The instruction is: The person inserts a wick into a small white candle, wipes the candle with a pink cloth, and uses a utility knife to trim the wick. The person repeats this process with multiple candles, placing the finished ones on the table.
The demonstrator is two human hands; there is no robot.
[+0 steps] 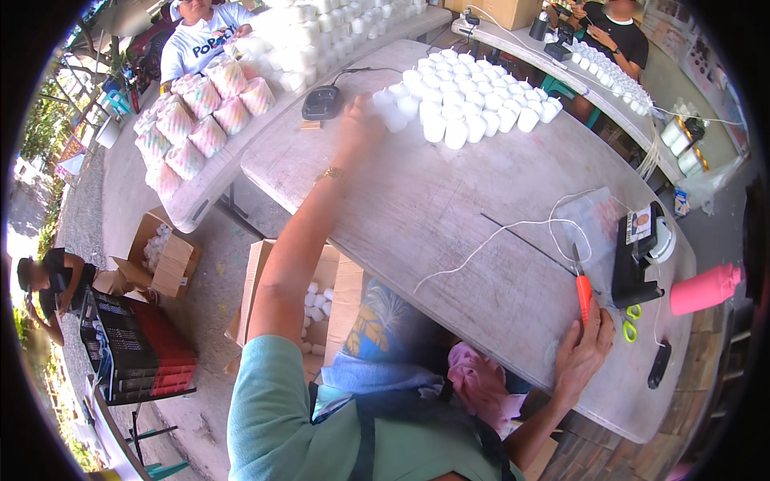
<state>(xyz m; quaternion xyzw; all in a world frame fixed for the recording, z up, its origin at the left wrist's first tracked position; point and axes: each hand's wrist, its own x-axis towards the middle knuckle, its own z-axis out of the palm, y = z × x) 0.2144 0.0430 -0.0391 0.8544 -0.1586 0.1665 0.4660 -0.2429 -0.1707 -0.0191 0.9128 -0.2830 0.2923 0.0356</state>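
Note:
My left hand (358,122) is stretched far across the grey table (433,208) and blurred, right at the near edge of a cluster of small white cups (461,100). Whether it holds a cup cannot be made out. A gold bracelet sits on that wrist. My right hand (581,354) rests at the table's near right edge, fingers closed on the end of an orange-handled cutter (583,293) that points away from me. A white string (489,240) runs across the table towards a clear plastic bag (597,216).
A black device (322,102) lies left of the cups. At right are a black box (638,264), green-handled scissors (631,322) and a pink bottle (706,289). Open cardboard boxes (321,301) with white cups stand below. Striped pastel bundles (200,120) fill the left table. Other people work nearby.

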